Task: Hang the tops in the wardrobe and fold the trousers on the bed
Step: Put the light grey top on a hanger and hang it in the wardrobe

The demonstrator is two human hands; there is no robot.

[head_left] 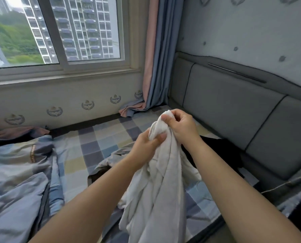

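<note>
— What are the hands doing on your feed?

— I'm seeing both forearms reaching forward over the bed (97, 137). The right hand (179, 127) is sitting higher, pinching the top edge of a white garment (156, 186) between thumb and curled fingers. The left hand (146, 146) is gripping the same bunched cloth just below and to the left of it.

— And how is the garment lying?

— It's hanging from their grip, long axis running roughly top to bottom, the upper end pointing toward the headboard (230, 102) and the loose folds draping down between the arms toward the camera. A beaded trim is running along its edge. Something black (216, 151) is lying on the checked sheet behind it.
</note>
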